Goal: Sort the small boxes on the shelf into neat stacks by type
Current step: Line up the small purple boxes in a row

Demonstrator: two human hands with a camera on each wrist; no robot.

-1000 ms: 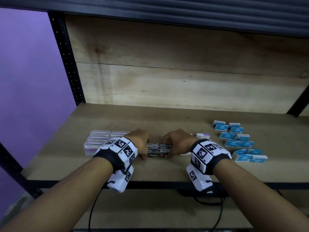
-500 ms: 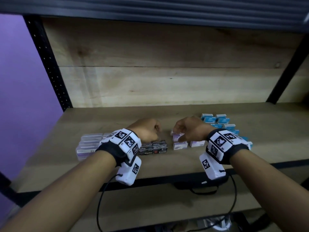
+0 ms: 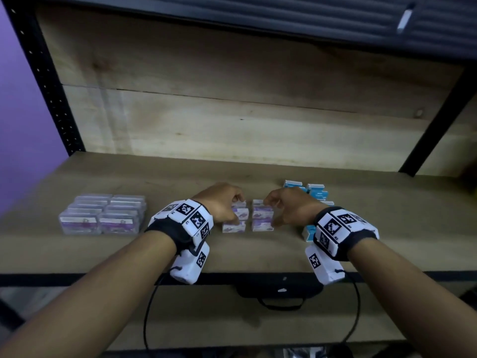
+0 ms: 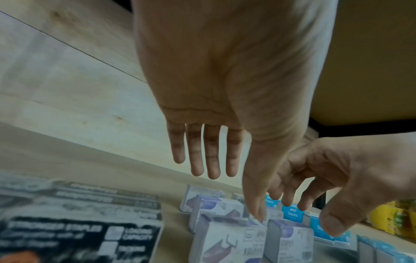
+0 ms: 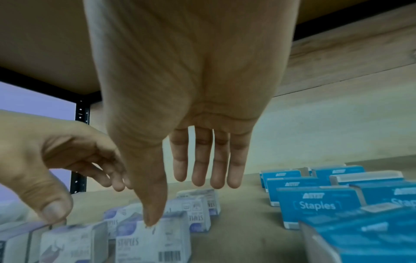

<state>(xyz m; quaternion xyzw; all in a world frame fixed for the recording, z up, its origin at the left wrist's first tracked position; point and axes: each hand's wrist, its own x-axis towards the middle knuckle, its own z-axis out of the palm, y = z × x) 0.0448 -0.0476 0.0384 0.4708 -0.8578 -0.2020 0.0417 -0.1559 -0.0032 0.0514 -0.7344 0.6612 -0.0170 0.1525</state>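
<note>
Between the two hands, on the wooden shelf (image 3: 258, 257), stand the white-and-purple boxes (image 3: 262, 212) in two short columns that run away from the person, side by side with a narrow gap. Left hand (image 3: 222, 202) hovers over the left column, right hand (image 3: 289, 205) over the right one, so each hand is equally near to its own column. Both hands have straight, spread fingers and hold nothing; each thumb tip points down at a box top, and I cannot tell if it touches. Blue boxes (image 3: 318, 193) lie to the right, clear cases (image 3: 103, 215) well to the left.
</note>
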